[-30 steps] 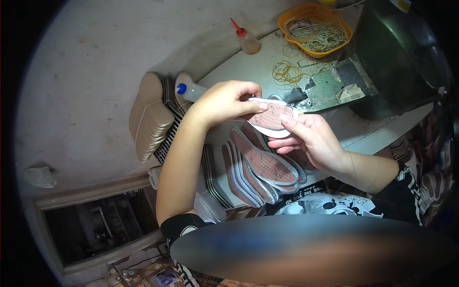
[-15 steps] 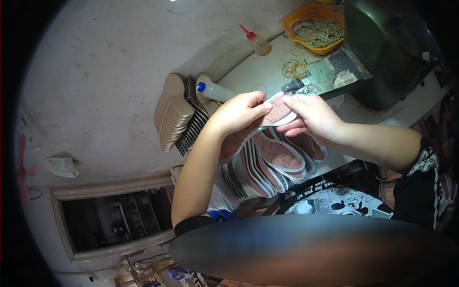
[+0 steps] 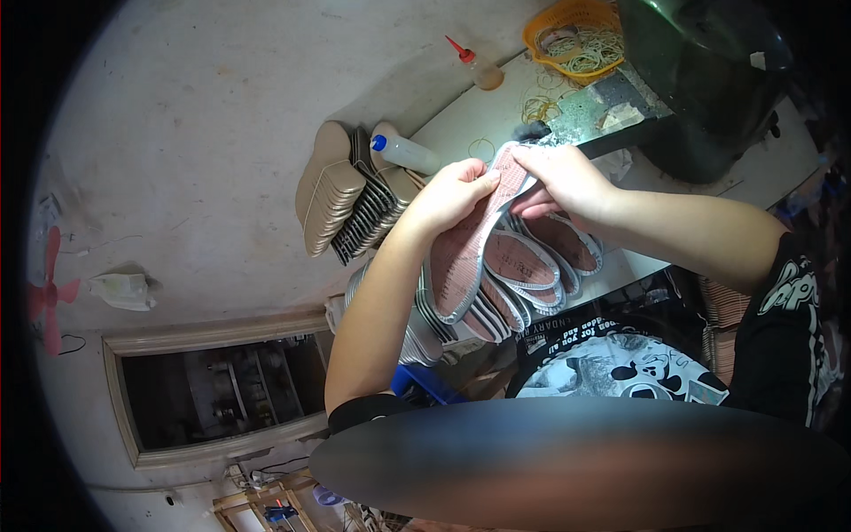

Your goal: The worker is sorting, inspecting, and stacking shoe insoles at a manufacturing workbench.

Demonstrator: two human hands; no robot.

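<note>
A pink shoe insole (image 3: 459, 253) with a white stitched edge is held between my hands, its narrower end up beside a dark green machine (image 3: 594, 111). My left hand (image 3: 454, 197) pinches its left edge, thumb on the pink face. My right hand (image 3: 567, 182) grips the upper right edge between thumb and fingers, close to the machine's black working end (image 3: 532, 133). Whether the insole touches that part I cannot tell. Below and behind it, several similar pink insoles (image 3: 523, 262) lie fanned out on the white table (image 3: 634, 266), partly hidden by the held one.
Banded stacks of beige insoles (image 3: 330, 206) and dark insoles (image 3: 362, 222) stand by the wall. Near them is a blue-capped bottle (image 3: 409, 154). Farther back are a red-nozzled bottle (image 3: 484, 73) and a yellow basket (image 3: 542, 46) of rubber bands. A blue bin (image 3: 427, 384) sits below the table.
The held insole has turned more upright, and its broad end now shows fully below my left hand. Both hands keep their grip. The whole view has shifted slightly.
</note>
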